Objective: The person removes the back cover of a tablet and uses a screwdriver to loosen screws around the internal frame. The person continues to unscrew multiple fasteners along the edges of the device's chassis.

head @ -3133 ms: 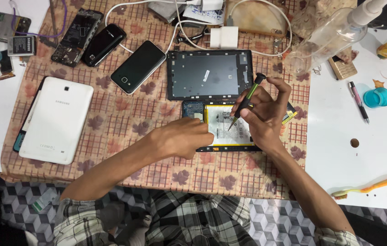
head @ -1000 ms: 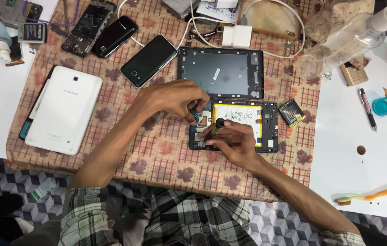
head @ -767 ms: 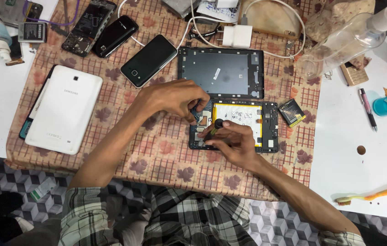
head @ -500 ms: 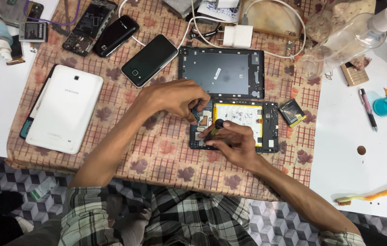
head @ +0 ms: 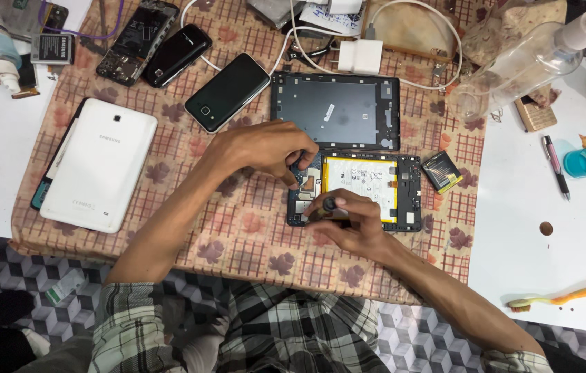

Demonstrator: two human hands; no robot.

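Brown checked cloth (head: pixel 251 235) covers the worktop (head: pixel 541 249) where I am working, and on it lies the opened tablet (head: pixel 369 190), back off, its pale battery and dark circuit board exposed. My left hand (head: pixel 262 148) is curled over the upper left corner of the tablet, fingertips pressing on the board end to steady it. My right hand (head: pixel 348 224) is closed around a small screwdriver (head: pixel 327 205) with a dark rounded cap, its tip down at the lower left of the board, just beside my left fingertips. I judge the tablet light and thin, stiff enough along its frame but fragile inside: the board and battery should not be squeezed or pried, so I would hold it only by the outer edges. Its removed grey back cover (head: pixel 338 110) lies just above it, nearly touching. A white tablet (head: pixel 100 166) rests well apart to the left, a black phone (head: pixel 227 91) between them
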